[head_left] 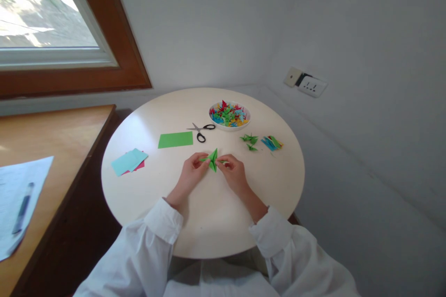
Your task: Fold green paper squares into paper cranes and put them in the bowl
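Observation:
A green origami crane (213, 159) is held over the middle of the round table, its points spread up, down and sideways. My left hand (195, 167) pinches its left side between thumb and fingers. On its right side, the fingertips of my right hand (232, 170) close on another point. Several small green folded cranes (250, 140) lie to the right of my hands. Beyond them, a white oval bowl (230, 128) holds many folded paper cranes in red, blue, green and yellow. Black-handled scissors (201, 131) lie spread apart just past my left hand.
A green paper sheet (175, 139) lies left of the scissors. Light blue paper squares (129, 161) overlap red paper at the table's left. Coloured paper strips (272, 143) are near the right edge. A wooden desk (69, 125) bears papers and a pen (23, 208).

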{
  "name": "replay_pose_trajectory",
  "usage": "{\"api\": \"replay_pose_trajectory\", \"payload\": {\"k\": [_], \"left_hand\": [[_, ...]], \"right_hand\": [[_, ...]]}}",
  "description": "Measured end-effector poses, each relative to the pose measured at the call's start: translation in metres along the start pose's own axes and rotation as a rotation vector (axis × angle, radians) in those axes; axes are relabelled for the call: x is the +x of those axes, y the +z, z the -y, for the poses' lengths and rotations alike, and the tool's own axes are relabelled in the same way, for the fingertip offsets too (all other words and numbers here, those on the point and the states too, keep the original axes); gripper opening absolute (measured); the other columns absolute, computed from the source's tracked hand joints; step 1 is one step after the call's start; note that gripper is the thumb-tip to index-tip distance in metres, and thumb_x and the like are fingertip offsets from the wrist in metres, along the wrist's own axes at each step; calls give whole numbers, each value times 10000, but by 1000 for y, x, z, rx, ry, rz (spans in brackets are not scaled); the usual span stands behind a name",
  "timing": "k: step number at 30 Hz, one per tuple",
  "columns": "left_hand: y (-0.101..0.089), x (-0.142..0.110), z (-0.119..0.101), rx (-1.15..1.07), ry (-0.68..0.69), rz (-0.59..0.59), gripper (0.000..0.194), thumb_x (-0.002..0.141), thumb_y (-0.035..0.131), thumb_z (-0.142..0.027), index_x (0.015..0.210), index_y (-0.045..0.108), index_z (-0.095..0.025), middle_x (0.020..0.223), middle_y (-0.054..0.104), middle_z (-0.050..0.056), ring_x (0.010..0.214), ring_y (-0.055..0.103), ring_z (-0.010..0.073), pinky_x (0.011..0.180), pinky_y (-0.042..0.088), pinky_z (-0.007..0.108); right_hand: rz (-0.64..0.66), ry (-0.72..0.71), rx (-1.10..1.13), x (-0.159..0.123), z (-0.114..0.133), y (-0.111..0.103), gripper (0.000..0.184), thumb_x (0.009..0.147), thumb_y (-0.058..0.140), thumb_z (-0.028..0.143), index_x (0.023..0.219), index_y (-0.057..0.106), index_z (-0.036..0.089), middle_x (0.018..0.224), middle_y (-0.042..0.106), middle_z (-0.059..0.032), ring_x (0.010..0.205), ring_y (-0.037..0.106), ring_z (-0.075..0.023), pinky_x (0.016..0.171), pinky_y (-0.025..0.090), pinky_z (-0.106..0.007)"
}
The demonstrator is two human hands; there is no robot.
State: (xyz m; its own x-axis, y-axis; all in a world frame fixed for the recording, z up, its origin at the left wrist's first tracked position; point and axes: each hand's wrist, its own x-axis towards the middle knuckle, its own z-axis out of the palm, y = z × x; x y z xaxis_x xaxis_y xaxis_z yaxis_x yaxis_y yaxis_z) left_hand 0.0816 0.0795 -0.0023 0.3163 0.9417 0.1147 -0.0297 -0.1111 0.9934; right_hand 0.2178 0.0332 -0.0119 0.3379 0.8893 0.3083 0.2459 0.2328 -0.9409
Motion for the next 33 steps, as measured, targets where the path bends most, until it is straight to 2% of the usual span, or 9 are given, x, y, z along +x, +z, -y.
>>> {"api": "replay_pose_trajectory", "payload": {"k": [4,12,18,27,33], "left_hand": [[0,0,2,23,-44,34,282,687,668,-354,863,643,-135,796,650,58,638,562,127,599,431,250],[-1,0,1,39,-24,42,250,676,679,-314,857,647,-146,811,656,61,688,576,143,619,444,253],[-1,-1,-3,20,-21,32,220,654,692,-260,836,652,-144,815,660,62,717,586,156,648,459,264],[-1,-2,-6,-197,-180,13,308,623,720,-308,865,624,-143,818,664,48,704,595,137,672,451,263],[-1,-3,-11,-335,-260,-19,296,585,743,-273,823,620,-146,737,661,20,656,591,113,658,439,238]], "right_hand": [[22,7,14,0,0,1,76,708,614,256,715,648,188,744,631,-23,678,563,-141,576,413,-247],[26,48,7,-1,1,2,99,686,635,281,715,640,186,754,636,-32,698,586,-156,552,427,-244],[52,98,48,-1,-4,2,130,672,637,263,774,620,184,785,649,-34,715,597,-161,609,455,-266],[17,110,78,0,-8,3,149,683,609,277,801,592,188,812,652,-39,751,605,-163,664,474,-283],[7,102,49,1,-8,3,144,687,596,256,812,604,185,832,656,-38,765,605,-160,666,476,-278]]}}
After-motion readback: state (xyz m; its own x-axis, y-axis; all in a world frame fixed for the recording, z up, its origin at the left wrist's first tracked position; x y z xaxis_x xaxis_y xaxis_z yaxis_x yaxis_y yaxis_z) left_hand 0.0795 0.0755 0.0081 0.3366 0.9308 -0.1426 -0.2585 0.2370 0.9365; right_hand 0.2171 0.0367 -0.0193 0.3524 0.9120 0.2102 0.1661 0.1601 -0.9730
